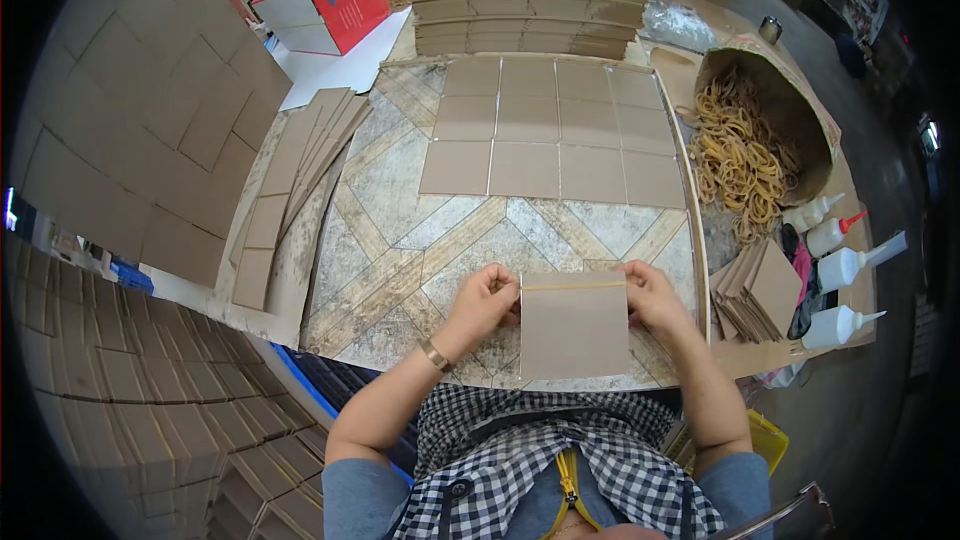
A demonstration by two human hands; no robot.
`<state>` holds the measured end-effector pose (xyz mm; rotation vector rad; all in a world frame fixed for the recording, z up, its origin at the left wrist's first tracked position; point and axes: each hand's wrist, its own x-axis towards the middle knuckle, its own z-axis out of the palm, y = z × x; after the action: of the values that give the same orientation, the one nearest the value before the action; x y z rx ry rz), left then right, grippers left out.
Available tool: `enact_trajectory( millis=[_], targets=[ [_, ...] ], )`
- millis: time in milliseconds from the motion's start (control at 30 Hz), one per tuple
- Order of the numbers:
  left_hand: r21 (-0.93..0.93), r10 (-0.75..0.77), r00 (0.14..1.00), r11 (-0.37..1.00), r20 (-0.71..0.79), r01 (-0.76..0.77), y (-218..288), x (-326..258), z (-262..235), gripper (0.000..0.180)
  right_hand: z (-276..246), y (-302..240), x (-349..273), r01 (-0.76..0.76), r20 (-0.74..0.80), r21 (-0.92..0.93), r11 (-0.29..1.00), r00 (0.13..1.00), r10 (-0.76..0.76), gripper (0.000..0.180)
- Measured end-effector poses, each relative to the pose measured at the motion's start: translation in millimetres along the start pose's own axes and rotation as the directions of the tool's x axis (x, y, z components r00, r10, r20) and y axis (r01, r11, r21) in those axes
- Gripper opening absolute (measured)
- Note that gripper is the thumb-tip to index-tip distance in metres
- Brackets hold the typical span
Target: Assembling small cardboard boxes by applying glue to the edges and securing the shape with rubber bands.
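Note:
Near the front edge of the table, a brown cardboard square lies between my hands. A yellow rubber band runs straight across its upper part. At its left edge my left hand is closed, fingers curled by one end of the band. My right hand grips the opposite edge, thumb and fingers closed at the band's other end. Fingertips of both hands are partly hidden behind the cardboard's sides, as is its thickness. Farther up the table, flat cardboard pieces lie in neat rows.
A tall cardboard stack stands at the back, beside a red and white box. Rubber bands spill from a sack at right, above white squeeze bottles and leaning cardboard pieces. Cardboard strips lie left.

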<state>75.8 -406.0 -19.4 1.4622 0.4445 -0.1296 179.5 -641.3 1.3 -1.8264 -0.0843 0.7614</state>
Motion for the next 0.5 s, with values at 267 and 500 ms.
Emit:
enact_trajectory(
  millis=[267,500],
  targets=[
    [-0.037,0.572,0.811,0.814,-0.122,-0.580,5.8,-34.4,26.7,0.056,16.9,-9.6,-29.5,0.501,-0.016,0.188,0.845,0.862,-0.507,0.047],
    [-0.105,0.489,0.863,0.872,0.126,-0.478,10.2,-9.1,-17.6,0.052,19.3,9.6,-13.7,0.687,-0.104,-0.100,0.719,0.712,-0.695,0.034]
  ],
)
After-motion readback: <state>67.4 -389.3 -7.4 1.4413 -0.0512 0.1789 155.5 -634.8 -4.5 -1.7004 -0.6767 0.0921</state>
